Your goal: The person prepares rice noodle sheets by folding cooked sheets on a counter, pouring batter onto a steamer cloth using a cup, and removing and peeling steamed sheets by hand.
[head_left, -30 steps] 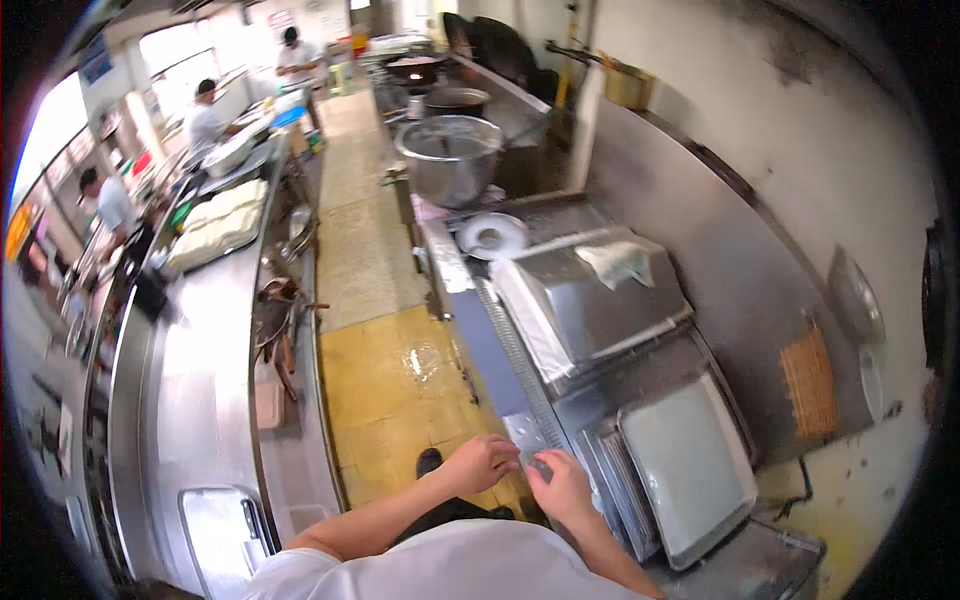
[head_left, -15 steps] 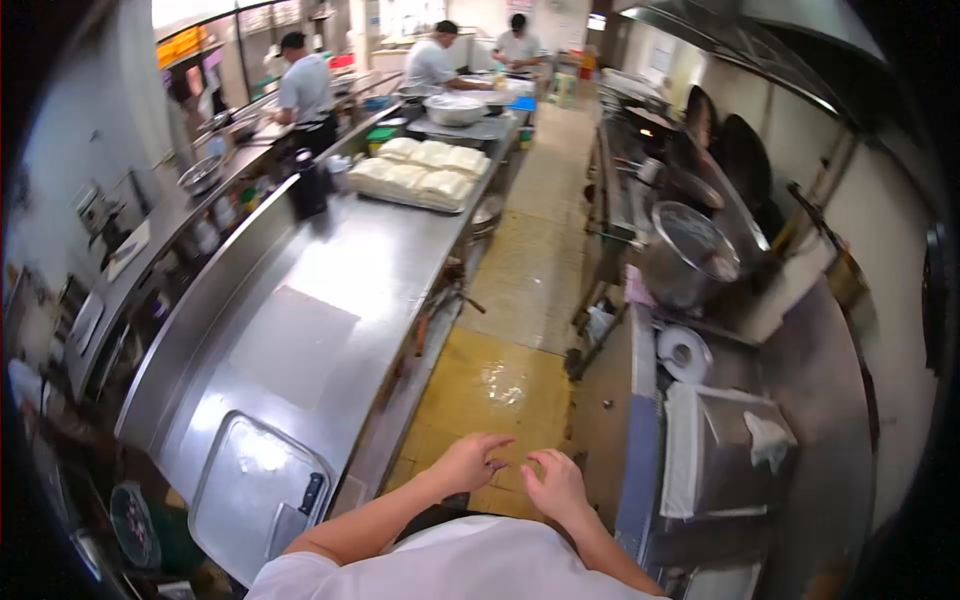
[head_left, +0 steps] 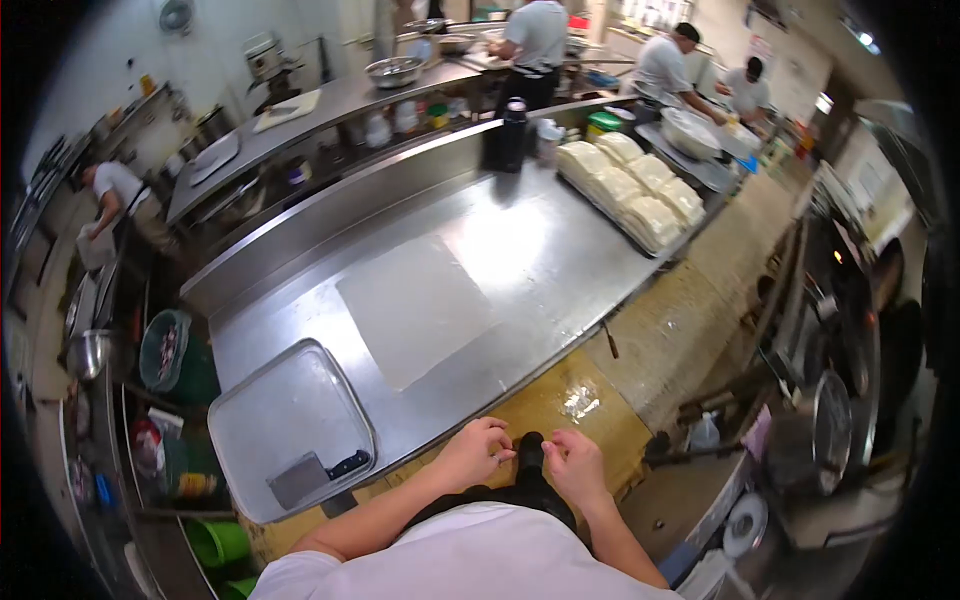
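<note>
View has swung off the stove side toward the steel counter, which seems to bring the counter's contents closer to hand. Cleaver lies flat on the tray, handle toward the hands. Left hand, right of tray, nearer; right hand farther. Both empty, half-open, fingers loosely curled, apart. Pale sheet right of tray; white packs well beyond.

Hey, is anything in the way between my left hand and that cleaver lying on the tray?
Nothing visible stands between your left hand and the cleaver, except the raised rim of the tray, right by the end of the cleaver's handle.
</note>
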A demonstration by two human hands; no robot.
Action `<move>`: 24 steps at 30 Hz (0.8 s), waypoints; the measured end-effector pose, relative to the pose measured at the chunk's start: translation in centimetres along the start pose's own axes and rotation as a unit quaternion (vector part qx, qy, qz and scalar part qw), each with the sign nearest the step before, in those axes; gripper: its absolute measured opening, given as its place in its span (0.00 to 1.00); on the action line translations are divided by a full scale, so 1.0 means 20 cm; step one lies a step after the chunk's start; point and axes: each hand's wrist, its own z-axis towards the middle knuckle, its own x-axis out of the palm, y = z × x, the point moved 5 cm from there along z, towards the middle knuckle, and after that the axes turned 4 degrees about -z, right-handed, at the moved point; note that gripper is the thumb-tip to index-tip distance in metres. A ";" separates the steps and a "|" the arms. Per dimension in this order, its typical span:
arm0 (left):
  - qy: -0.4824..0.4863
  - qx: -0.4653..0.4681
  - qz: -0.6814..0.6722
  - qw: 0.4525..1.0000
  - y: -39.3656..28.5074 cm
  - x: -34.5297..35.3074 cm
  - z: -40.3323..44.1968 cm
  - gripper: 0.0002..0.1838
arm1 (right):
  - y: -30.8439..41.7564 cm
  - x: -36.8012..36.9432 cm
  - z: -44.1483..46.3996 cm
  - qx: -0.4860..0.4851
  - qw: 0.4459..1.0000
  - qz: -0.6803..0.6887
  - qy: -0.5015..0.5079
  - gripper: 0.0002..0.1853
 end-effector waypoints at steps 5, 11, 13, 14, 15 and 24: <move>-0.080 -0.068 0.008 0.994 0.05 -0.03 0.25 0.15 | -0.08 0.02 0.40 -0.110 0.989 0.021 0.092 0.13; -0.176 -0.161 -0.030 0.971 -0.01 -0.13 0.47 0.17 | -0.07 -0.02 0.87 -0.186 0.959 -0.011 0.215 0.12; -0.227 -0.178 -0.005 0.958 0.03 -0.20 0.46 0.17 | -0.11 0.00 1.02 -0.215 0.953 -0.021 0.213 0.11; -0.250 -0.183 0.010 0.951 0.07 -0.25 0.45 0.17 | -0.10 0.03 1.09 -0.229 0.950 -0.026 0.209 0.11; -0.272 -0.188 0.009 0.944 0.14 -0.30 0.43 0.17 | -0.04 0.00 1.14 -0.234 0.953 -0.003 0.194 0.12; -0.374 -0.419 0.048 0.826 0.90 -1.17 0.27 0.15 | 0.07 0.34 1.35 -0.213 0.944 -0.011 0.251 0.14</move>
